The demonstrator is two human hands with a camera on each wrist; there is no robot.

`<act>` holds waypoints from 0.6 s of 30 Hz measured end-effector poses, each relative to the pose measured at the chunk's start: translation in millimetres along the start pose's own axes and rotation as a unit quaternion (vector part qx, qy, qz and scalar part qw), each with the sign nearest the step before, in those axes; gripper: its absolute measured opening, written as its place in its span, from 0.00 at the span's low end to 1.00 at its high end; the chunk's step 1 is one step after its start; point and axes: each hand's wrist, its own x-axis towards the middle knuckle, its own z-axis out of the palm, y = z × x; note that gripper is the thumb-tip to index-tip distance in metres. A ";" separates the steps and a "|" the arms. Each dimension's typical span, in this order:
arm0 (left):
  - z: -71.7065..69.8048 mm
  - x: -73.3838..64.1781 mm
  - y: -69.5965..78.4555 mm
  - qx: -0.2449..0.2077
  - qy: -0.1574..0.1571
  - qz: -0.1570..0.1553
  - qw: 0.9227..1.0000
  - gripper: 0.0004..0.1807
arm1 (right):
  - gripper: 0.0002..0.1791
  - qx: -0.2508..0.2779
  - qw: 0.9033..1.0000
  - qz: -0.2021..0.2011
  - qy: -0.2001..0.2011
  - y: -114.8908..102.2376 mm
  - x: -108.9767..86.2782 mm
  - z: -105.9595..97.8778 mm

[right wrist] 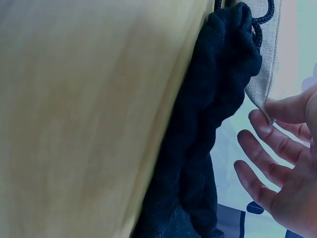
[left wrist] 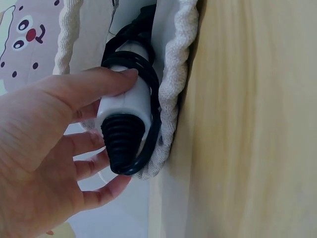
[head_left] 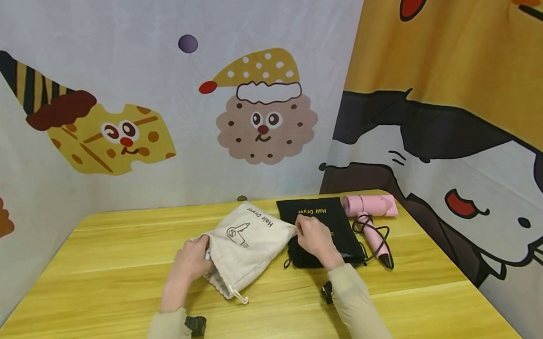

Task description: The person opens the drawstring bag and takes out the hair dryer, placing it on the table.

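Observation:
A beige drawstring bag (head_left: 252, 238) printed "Hair Dryer" lies on the table, its mouth towards the left hand. Inside that mouth, the left hand (head_left: 194, 257) grips the white handle of a hair dryer (left wrist: 130, 96), thumb on top and fingers beneath. A black cord (left wrist: 143, 64) is wound round the handle; the dryer's head is hidden in the bag. The right hand (head_left: 315, 237) pinches the bag's far bottom corner between thumb and forefinger, its other fingers spread, as the right wrist view shows. Beneath this hand lies a black drawstring bag (head_left: 322, 205), also printed "Hair Dryer".
To the right of the black bag lies a pink hair dryer (head_left: 371, 205) with a loosely looped black cord (head_left: 387, 231). The yellow wood-grain table (head_left: 120, 293) meets a cartoon-printed curtain (head_left: 160, 186) at the back and right. A white drawstring (head_left: 238, 295) trails from the beige bag.

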 end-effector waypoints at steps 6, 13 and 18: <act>-1.5 -2.1 -4.3 -0.016 0.017 0.019 1.000 0.19 | 0.03 0.002 1.000 0.000 0.000 2.1 -0.5 -2.1; -6.0 -3.8 -9.7 -0.038 0.008 0.027 0.999 0.18 | 0.04 0.000 1.000 0.006 0.000 4.1 0.0 -3.6; -9.3 -5.3 -14.9 -0.047 -0.006 0.034 0.998 0.15 | 0.04 0.003 1.000 0.008 -0.001 4.9 -0.1 -3.7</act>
